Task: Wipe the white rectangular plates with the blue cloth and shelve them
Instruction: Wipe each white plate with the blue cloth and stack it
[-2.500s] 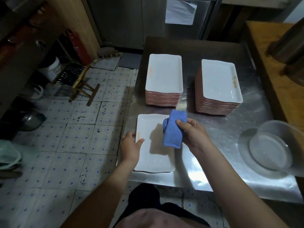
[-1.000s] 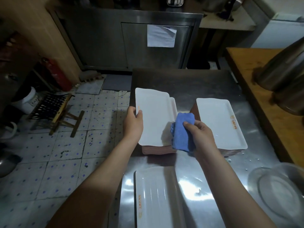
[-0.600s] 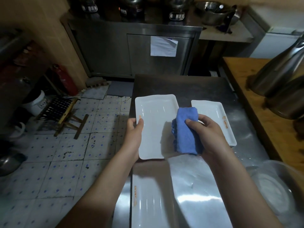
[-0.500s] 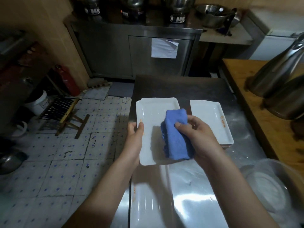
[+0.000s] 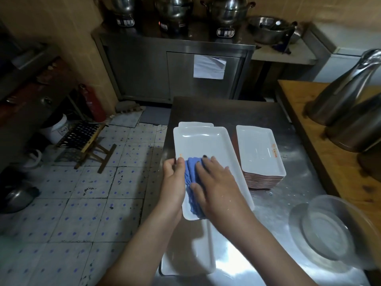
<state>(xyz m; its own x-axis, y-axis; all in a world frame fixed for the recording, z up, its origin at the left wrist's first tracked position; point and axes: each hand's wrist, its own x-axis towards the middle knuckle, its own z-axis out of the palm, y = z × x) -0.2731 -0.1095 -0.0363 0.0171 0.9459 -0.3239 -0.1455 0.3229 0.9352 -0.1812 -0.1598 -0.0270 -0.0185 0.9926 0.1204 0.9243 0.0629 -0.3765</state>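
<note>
My left hand (image 5: 173, 182) grips the left edge of a white rectangular plate (image 5: 208, 147), held above the steel table. My right hand (image 5: 218, 186) lies on the blue cloth (image 5: 190, 172) with fingers spread flat, pressing it onto the plate's near left part. Behind the held plate, the far corner of the left plate stack (image 5: 195, 124) peeks out. A second stack of white plates (image 5: 259, 153) with reddish undersides stands to the right. Another single white plate (image 5: 191, 254) lies on the table near me, partly under my arms.
The steel table (image 5: 274, 213) carries a clear plastic bowl (image 5: 329, 230) at the right. A wooden counter (image 5: 321, 145) with metal pots (image 5: 350, 112) runs along the right. A tiled floor with a folding stool (image 5: 88, 139) lies left; a steel cabinet (image 5: 175, 69) stands beyond.
The single plate on the table was left there. My left hand lifted a plate off the left stack, and my right hand brought the cloth down flat across it toward the left edge.
</note>
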